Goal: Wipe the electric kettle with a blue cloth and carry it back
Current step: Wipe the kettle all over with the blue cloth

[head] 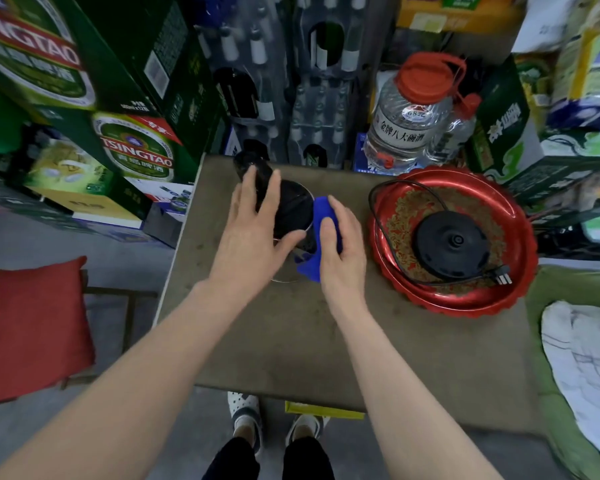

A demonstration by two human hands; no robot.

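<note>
1. Head view, looking down: kettle (291,211) stands on the desk (291,341), left of centre and toward the far edge. Its dark lid faces up, and both hands partly hide its steel body.
2. Left hand (253,233) lies over the lid and handle, fingers fairly straight and spread, steadying it rather than clasping it.
3. Right hand (340,251) grips the cloth (323,209), blue and bunched, and presses it to the kettle's right side.
4. Risk: the left hand only rests on top, so a hard sideways rub could tip the kettle or slide it toward the desk's left edge, which is not far off.
5. Risk: water could spill if the kettle tilts. Whether it holds any cannot be told.
6. Well apart to the right, a red tray (465,307) holds the black base (451,242). The cord (372,202) loops round the base, and its plug (501,277) lies by the near rim.
7. Carrying back likely means seating the kettle on that base, where the loose cord could snag or end up underneath.
8. Behind the desk stand a red-capped jug (402,126) and beer cartons (136,154). The jug sits just past the tray's far rim, where a careless carry might knock it.
</note>
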